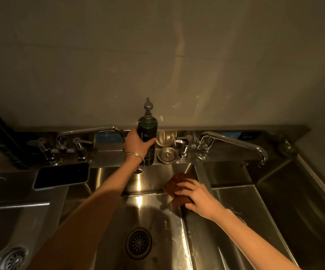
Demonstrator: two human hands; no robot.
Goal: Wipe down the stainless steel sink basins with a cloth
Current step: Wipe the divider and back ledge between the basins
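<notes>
Basins (150, 215) 3 | cloth (178, 180) 1, right hand (197, 195) flat on it | bottle (148, 129) 1, left hand (138, 142) grips

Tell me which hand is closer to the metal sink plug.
Left: left hand grips the pump bottle just beside the plug; right hand presses the cloth lower in the basin.

the middle basin (157, 215) floor is free around the drain (138, 243). the back ledge (109, 152) is crowded: left tap (91, 130), bottle (148, 133) gripped by the left hand (137, 143), plug (167, 154), right tap (235, 142). a phone (61, 175) lies on the left divider (46, 203). the right hand (194, 193) and cloth (177, 180) fill the basin's far right corner.
</notes>
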